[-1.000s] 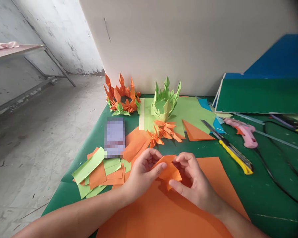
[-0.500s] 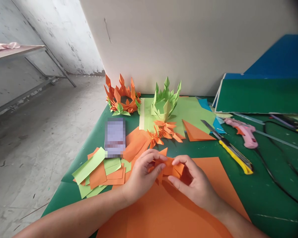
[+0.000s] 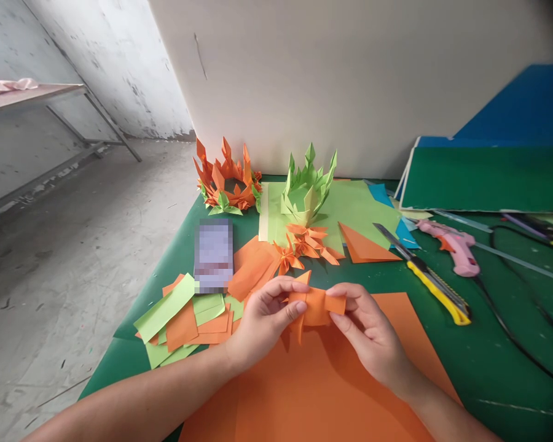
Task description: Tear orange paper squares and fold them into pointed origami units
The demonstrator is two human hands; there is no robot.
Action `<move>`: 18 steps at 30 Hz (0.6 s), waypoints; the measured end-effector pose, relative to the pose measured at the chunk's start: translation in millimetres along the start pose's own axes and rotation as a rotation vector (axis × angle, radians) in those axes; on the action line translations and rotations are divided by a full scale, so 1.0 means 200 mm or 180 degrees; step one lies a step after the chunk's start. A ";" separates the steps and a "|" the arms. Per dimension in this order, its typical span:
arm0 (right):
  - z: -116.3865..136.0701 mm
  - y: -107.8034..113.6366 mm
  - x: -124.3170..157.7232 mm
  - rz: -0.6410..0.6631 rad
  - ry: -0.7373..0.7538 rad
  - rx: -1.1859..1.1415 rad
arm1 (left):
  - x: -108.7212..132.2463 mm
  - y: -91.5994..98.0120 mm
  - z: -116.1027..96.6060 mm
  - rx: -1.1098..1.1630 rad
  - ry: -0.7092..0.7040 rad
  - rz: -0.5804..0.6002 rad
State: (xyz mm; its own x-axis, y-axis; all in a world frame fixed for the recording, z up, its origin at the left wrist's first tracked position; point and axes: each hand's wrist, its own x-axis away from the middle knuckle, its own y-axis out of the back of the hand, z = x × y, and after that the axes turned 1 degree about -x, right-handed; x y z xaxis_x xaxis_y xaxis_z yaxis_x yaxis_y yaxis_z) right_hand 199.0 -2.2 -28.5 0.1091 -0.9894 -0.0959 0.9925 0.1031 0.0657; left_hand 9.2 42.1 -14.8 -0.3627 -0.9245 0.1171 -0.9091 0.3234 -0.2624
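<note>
An orange folded paper piece [image 3: 315, 306] is held up between both hands, above a large orange paper sheet [image 3: 332, 393]. My left hand [image 3: 271, 316] pinches its left part, where pointed tips stick out above and below the fingers. At the right end, my right hand [image 3: 368, 325] grips a flap between thumb and fingers. Just beyond the hands lie several orange paper flowers [image 3: 306, 242]. An orange folded triangle [image 3: 366, 245] rests to their right.
Behind stand an orange paper crown [image 3: 228, 184] and a green paper crown [image 3: 306, 190]. Left are a blurred-out phone [image 3: 213, 255] and a pile of cut paper pieces [image 3: 179, 322]. To the right lie a yellow utility knife [image 3: 435, 291] and a pink glue gun [image 3: 454, 245] with its black cord.
My right fingers have closed onto the right flap, which now looks flatter and more stretched out. My left hand has kept its pinch in nearly the same place.
</note>
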 end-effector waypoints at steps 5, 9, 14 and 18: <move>0.01 0.00 0.00 -0.0138 0.0073 0.0022 | 0.00 0.00 0.01 -0.0231 -0.0417 -0.0001; 0.01 0.00 -0.01 -0.0181 0.0084 0.0284 | 0.00 0.01 0.03 -0.0506 -0.0537 -0.0012; -0.01 0.00 0.00 -0.0203 0.0306 0.0748 | 0.00 0.00 0.04 -0.0544 -0.0391 0.0045; -0.01 0.01 0.00 -0.0095 0.0465 0.0786 | 0.00 0.00 0.04 -0.0523 -0.0356 0.0025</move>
State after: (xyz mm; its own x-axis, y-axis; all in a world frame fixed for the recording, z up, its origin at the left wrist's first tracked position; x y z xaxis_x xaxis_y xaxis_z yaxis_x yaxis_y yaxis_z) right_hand 200.4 -3.0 -29.7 0.1047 -0.9646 -0.2422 0.9539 0.0285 0.2988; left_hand 10.4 40.6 -22.2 -0.3533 -0.9355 0.0061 -0.9309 0.3509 -0.1019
